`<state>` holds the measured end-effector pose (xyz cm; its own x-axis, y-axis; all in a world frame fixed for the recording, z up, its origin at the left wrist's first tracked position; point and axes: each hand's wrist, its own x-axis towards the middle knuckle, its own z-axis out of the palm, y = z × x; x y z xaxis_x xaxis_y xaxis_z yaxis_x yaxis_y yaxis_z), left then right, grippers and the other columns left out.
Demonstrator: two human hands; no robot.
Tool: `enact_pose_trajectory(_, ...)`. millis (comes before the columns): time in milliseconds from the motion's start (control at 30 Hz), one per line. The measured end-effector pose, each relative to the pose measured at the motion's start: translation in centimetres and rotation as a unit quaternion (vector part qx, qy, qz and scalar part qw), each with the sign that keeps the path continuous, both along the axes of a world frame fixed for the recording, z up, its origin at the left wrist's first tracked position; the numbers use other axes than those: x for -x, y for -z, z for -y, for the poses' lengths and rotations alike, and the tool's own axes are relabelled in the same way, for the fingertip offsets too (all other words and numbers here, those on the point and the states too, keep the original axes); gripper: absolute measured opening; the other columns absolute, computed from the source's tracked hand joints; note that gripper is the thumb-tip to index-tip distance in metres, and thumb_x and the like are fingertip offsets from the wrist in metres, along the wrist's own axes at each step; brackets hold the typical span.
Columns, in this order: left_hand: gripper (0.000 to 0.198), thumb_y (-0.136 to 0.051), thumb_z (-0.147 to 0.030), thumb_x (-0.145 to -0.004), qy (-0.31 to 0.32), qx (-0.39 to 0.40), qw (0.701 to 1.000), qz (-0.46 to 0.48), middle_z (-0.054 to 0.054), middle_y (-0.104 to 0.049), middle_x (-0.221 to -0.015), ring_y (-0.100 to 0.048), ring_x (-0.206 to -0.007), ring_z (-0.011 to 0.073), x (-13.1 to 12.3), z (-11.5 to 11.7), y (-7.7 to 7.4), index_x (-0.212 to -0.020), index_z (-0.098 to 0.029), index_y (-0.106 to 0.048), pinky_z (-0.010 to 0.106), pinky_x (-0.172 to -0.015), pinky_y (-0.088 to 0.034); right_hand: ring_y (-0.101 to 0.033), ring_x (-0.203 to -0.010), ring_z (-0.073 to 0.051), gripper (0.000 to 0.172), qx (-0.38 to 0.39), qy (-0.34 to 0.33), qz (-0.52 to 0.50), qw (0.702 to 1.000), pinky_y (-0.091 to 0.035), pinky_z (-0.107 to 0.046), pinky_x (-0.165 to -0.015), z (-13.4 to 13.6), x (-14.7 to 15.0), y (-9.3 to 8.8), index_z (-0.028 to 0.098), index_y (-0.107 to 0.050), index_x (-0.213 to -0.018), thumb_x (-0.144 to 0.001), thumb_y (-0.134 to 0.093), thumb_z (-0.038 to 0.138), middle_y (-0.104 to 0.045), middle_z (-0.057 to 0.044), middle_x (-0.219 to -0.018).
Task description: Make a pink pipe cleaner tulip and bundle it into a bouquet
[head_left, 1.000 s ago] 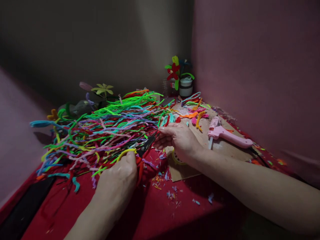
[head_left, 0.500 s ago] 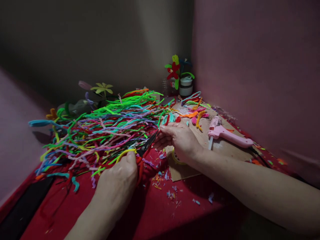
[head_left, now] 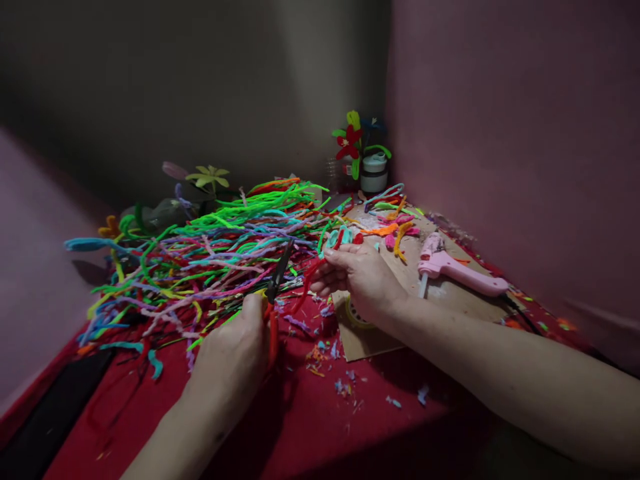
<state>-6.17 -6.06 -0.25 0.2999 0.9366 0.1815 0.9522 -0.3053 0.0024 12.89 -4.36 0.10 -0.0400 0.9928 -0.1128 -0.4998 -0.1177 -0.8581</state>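
Note:
My left hand (head_left: 233,357) is closed around a pair of scissors (head_left: 278,273) with dark blades and red and yellow handles. The blades point up and away, over the edge of a large heap of colourful pipe cleaners (head_left: 215,240). Between the fingertips of my right hand (head_left: 364,275) is a red pipe cleaner (head_left: 306,285); part of it hangs down toward the scissors, apart from the blades. Just beyond my right fingers sit teal pipe cleaner loops (head_left: 341,236).
A pink glue gun (head_left: 457,268) rests on a cardboard sheet (head_left: 370,348) at the right. Behind it, pipe cleaner flowers (head_left: 349,143) stand by a pale container (head_left: 374,175). Fuzz scraps (head_left: 345,387) dot the red cloth (head_left: 320,440). Walls close off the back and right.
The scissors have swung away from my right fingers and now point upward. The red pipe cleaner now shows hanging to the left of my right hand, which has barely moved.

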Motion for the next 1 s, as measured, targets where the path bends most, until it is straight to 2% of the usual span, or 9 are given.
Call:
enact_pose_trajectory(67,0.010,-0.048,-0.028,-0.078,0.004,0.017,0.987,0.160,0.001,-0.058,-0.061,-0.058,-0.053,0.0174,-0.4,-0.1,-0.4,-0.083,-0.018,-0.050,0.024,-0.047,-0.036,-0.057,-0.041,-0.010,0.027,0.006,-0.026,-0.002,1.000,-0.047,-0.020,-0.043,0.0,0.1,0.1,0.013,-0.054,-0.058,-0.083,-0.045,0.016,-0.062,-0.004,-0.049)
enact_pose_trajectory(100,0.015,-0.052,-0.032,-0.076,0.014,0.037,0.967,0.251,0.001,-0.060,-0.066,-0.058,-0.056,0.0163,-0.8,-0.2,-0.7,-0.082,-0.019,-0.051,0.023,-0.049,-0.037,-0.058,-0.042,-0.010,0.027,0.012,-0.043,-0.002,0.999,-0.046,-0.019,-0.043,0.1,0.1,0.2,0.012,-0.055,-0.059,-0.083,-0.045,0.016,-0.062,-0.005,-0.050)
enact_pose_trajectory(200,0.027,-0.065,-0.037,-0.067,0.040,0.130,0.875,0.464,0.001,-0.061,-0.076,-0.057,-0.061,0.0137,-2.0,-0.2,-1.9,-0.082,-0.017,-0.054,0.023,-0.053,-0.041,-0.057,-0.042,-0.010,0.029,0.023,-0.094,-0.005,0.995,-0.045,-0.018,-0.042,0.2,0.3,0.4,0.011,-0.057,-0.060,-0.085,-0.045,0.018,-0.062,-0.005,-0.049)
enact_pose_trajectory(267,0.029,-0.069,-0.035,-0.065,0.037,0.155,0.840,0.519,0.000,-0.061,-0.077,-0.055,-0.062,0.0122,-2.6,-0.3,-2.3,-0.082,-0.016,-0.055,0.022,-0.055,-0.042,-0.057,-0.041,-0.009,0.028,0.012,-0.108,-0.009,0.994,-0.044,-0.017,-0.042,0.3,0.4,0.6,0.010,-0.058,-0.061,-0.085,-0.047,0.019,-0.062,-0.005,-0.050)
enact_pose_trajectory(400,0.027,-0.072,-0.031,-0.062,0.030,0.142,0.819,0.556,-0.002,-0.057,-0.068,-0.049,-0.055,0.0093,-2.9,-0.6,-2.2,-0.077,-0.015,-0.056,0.021,-0.051,-0.040,-0.058,-0.043,-0.009,0.021,0.003,-0.122,-0.006,0.993,-0.044,-0.017,-0.041,0.5,0.6,0.8,0.011,-0.058,-0.065,-0.083,-0.051,0.019,-0.063,-0.005,-0.054)
enact_pose_trajectory(500,0.027,-0.072,-0.030,-0.062,0.018,0.134,0.821,0.555,-0.004,-0.054,-0.064,-0.046,-0.051,0.0081,-2.8,-0.7,-1.8,-0.077,-0.015,-0.056,0.021,-0.049,-0.038,-0.057,-0.044,-0.009,0.016,0.009,-0.131,-0.003,0.991,-0.046,-0.018,-0.043,0.8,0.9,0.7,0.011,-0.058,-0.067,-0.081,-0.055,0.018,-0.064,-0.005,-0.059)
enact_pose_trajectory(633,0.027,-0.073,-0.028,-0.062,0.043,0.120,0.827,0.548,-0.003,-0.056,-0.070,-0.050,-0.059,0.0091,-2.6,-0.7,-1.4,-0.080,-0.016,-0.056,0.021,-0.056,-0.041,-0.054,-0.041,-0.008,0.009,0.025,-0.116,0.007,0.993,-0.045,-0.017,-0.042,1.1,1.2,0.4,0.011,-0.058,-0.068,-0.076,-0.061,0.014,-0.061,-0.001,-0.054)
enact_pose_trajectory(833,0.026,-0.071,-0.024,-0.066,0.024,0.129,0.797,0.590,-0.001,-0.059,-0.076,-0.053,-0.060,0.0091,-2.8,-0.3,-1.5,-0.085,-0.016,-0.055,0.020,-0.056,-0.042,-0.057,-0.046,-0.009,0.009,0.021,-0.147,0.000,0.989,-0.049,-0.020,-0.048,0.9,1.1,0.6,0.009,-0.059,-0.069,-0.077,-0.054,0.008,-0.063,-0.004,-0.058)
enact_pose_trajectory(1000,0.024,-0.070,-0.022,-0.067,0.038,0.123,0.797,0.590,-0.001,-0.061,-0.078,-0.056,-0.065,0.0103,-2.7,-0.2,-1.5,-0.085,-0.017,-0.055,0.021,-0.059,-0.045,-0.058,-0.047,-0.008,0.009,0.004,-0.144,-0.020,0.989,-0.049,-0.018,-0.047,0.7,1.2,0.9,0.010,-0.060,-0.069,-0.075,-0.054,0.007,-0.064,-0.004,-0.059)
